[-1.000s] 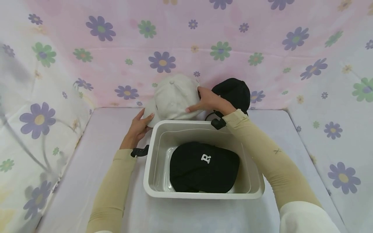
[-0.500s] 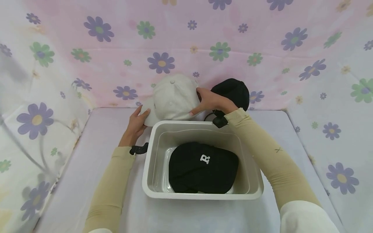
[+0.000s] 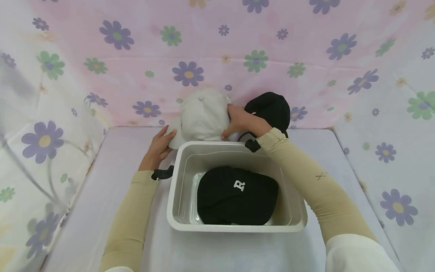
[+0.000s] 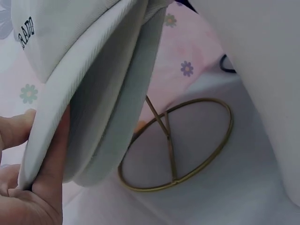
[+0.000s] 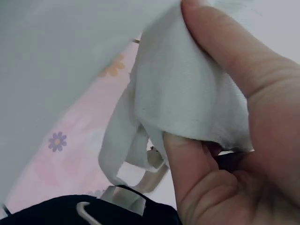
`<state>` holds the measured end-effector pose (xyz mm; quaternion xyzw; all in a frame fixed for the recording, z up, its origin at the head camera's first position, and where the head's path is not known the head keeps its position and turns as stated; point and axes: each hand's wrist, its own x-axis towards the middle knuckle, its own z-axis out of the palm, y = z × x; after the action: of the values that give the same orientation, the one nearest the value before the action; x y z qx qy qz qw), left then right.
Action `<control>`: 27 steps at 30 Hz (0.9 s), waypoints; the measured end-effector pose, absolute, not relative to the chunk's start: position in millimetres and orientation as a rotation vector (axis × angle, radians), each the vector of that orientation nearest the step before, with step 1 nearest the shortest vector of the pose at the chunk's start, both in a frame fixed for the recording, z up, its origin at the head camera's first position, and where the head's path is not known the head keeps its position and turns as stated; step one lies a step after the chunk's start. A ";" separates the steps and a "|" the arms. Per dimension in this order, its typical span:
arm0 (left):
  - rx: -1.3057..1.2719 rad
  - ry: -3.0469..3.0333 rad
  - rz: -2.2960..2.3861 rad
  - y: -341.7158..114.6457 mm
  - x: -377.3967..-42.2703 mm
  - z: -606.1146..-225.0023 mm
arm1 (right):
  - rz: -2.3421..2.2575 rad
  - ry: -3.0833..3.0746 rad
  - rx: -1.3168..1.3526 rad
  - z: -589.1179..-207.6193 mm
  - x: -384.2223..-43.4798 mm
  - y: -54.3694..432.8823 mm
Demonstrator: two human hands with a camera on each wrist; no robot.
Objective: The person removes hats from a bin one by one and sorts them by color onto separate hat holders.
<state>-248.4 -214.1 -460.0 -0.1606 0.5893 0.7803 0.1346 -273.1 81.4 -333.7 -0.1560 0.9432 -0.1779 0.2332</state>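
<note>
White cap [image 3: 205,117] | behind tub [image 3: 238,228], at far side of table [image 3: 117,166] | hands apart: left hand [image 3: 158,146] pinches outer brim [image 4: 54,101], right hand [image 3: 242,120] grips back edge [image 5: 187,103] | probably best lifted evenly, easing clear of nested brims [image 4: 123,117] beneath

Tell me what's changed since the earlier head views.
The right hand has shifted its thumb slightly lower on the white cap; nothing was let go. The left hand keeps its hold on the brim; the tub and black R cap inside stayed put.
</note>
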 end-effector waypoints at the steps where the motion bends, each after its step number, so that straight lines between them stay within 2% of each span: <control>1: -0.461 1.710 2.262 -214.0 -247.7 -459.5 | -0.486 2.595 -0.427 -333.9 -272.7 81.0; 12: -0.427 2.061 2.011 -206.5 -233.1 -454.0 | -0.466 2.616 -0.494 -328.7 -265.1 83.1; 21: -0.365 2.115 1.812 -211.6 -211.8 -429.4 | -0.609 2.538 -0.619 -321.8 -255.4 97.5; 27: -0.301 2.207 1.703 -217.5 -204.1 -434.5 | -0.659 2.498 -0.645 -315.5 -248.0 102.5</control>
<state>-204.1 -217.5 -434.5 -0.1057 0.7759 0.5987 0.1683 -248.0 102.5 -315.5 -0.2353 0.9114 -0.2403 0.2371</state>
